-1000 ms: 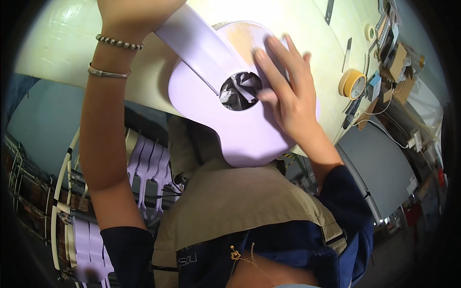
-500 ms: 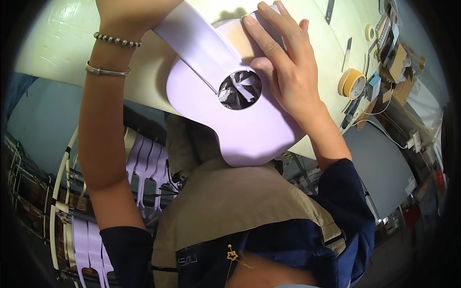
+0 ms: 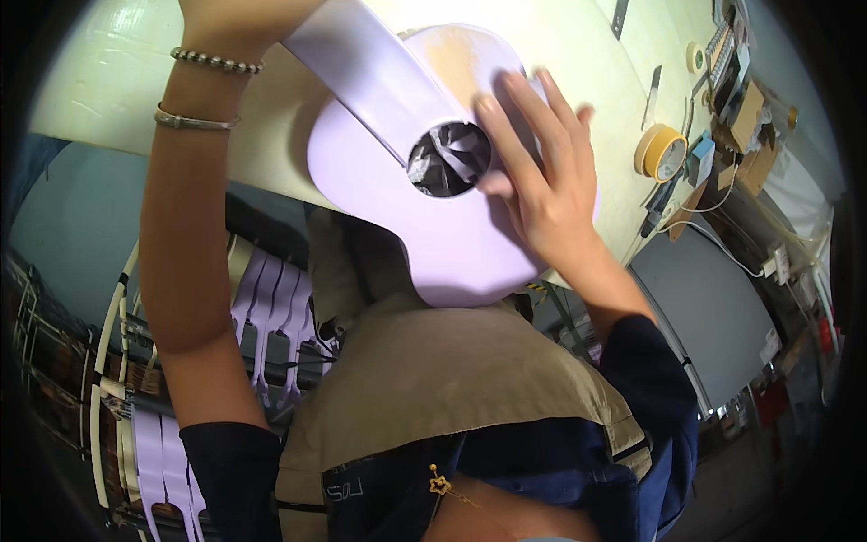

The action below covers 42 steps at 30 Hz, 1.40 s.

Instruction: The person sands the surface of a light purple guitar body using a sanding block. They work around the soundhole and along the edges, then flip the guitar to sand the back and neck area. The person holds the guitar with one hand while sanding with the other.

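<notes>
While the left hand's (image 3: 244, 18) fingers hide, the right hand (image 3: 546, 194) splays over the guitar (image 3: 461, 248).

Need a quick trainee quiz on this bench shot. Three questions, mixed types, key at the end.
1. Which hand is at the neck of the lilac guitar?
2. True or false: the yellow tape roll lies to the left of the guitar.
3. Fill in: the metal bangle shares its arm with a ___ bracelet.

Key:
1. The left hand.
2. False; it lies to the right.
3. Beaded.
</notes>
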{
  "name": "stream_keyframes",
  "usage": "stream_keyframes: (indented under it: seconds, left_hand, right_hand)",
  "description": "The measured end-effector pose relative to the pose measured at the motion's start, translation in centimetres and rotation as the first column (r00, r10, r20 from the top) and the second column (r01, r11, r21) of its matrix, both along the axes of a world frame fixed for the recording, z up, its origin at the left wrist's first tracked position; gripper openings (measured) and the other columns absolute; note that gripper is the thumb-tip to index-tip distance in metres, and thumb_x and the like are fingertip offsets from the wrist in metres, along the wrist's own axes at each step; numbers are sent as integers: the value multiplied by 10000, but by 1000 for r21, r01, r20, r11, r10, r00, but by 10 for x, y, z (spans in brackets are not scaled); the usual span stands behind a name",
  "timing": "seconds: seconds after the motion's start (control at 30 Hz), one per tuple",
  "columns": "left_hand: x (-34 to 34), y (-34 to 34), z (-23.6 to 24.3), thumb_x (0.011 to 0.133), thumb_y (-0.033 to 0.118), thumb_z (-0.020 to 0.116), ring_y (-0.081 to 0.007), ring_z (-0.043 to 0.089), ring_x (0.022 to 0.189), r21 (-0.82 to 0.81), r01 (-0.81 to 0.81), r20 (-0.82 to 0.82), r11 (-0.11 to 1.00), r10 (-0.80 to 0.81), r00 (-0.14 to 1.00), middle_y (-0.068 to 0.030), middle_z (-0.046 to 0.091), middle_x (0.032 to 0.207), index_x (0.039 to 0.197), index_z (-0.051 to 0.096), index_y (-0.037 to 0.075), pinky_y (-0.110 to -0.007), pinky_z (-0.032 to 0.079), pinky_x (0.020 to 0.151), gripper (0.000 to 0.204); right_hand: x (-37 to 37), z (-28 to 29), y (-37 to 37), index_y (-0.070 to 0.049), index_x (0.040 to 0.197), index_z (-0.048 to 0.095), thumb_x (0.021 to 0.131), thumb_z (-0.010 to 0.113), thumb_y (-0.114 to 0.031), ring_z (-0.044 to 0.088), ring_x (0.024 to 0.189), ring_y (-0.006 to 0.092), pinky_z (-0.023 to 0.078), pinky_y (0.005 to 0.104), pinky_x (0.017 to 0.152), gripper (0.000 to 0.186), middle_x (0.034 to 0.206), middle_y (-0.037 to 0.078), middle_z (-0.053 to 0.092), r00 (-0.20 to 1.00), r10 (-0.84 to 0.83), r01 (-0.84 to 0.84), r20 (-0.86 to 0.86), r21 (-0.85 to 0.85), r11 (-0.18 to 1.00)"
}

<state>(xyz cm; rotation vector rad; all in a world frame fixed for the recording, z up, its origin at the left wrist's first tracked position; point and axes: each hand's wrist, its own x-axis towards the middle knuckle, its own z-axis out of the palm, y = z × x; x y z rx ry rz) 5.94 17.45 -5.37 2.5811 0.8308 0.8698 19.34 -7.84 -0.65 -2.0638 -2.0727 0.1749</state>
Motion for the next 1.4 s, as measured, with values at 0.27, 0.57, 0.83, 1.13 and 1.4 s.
stream_keyframes:
  seconds: [0.27,0.57,0.83,1.13,1.4]
  left_hand:
    - [1,-2,8,768,270,749,-284,651,872,91,-53,-114,995,63,991,-30,681,816,1094,665,106,-485,346,1103,374]
    - [3,-9,19,774,277,742,-291,647,867,21,-53,-80,998,54,995,-29,680,820,1089,663,106,-496,340,1105,367]
    - [2,-6,15,775,282,741,-290,645,873,-59,-60,-49,996,57,997,-27,676,821,1084,663,112,-511,333,1115,361]
    - [0,0,4,776,280,740,-294,653,865,-25,-36,-29,999,35,999,-35,683,813,1094,665,109,-500,336,1114,368]
    - [4,0,1,775,278,740,-290,654,868,152,-39,-108,988,56,993,-35,683,814,1091,664,103,-501,335,1114,369]
  right_hand:
    - [-5,4,6,-148,1280,648,894,536,-496,533,1263,345,448,568,963,532,1340,112,581,998,28,-29,49,12,1000]
    - [-6,3,12,-133,1270,648,844,615,-434,550,1232,321,491,516,907,522,1318,94,603,998,44,-46,35,47,998]
    - [-3,4,11,-159,1299,642,923,514,-490,540,1254,358,386,594,1032,517,1358,118,564,998,63,-63,1,0,998]
    - [-1,-2,17,-126,1272,640,857,622,-414,552,1220,344,491,540,905,506,1303,99,605,997,74,-73,-14,87,994]
    - [-3,-2,13,-124,1252,657,889,590,-414,561,1209,323,466,518,929,469,1297,92,614,999,34,-37,38,86,996]
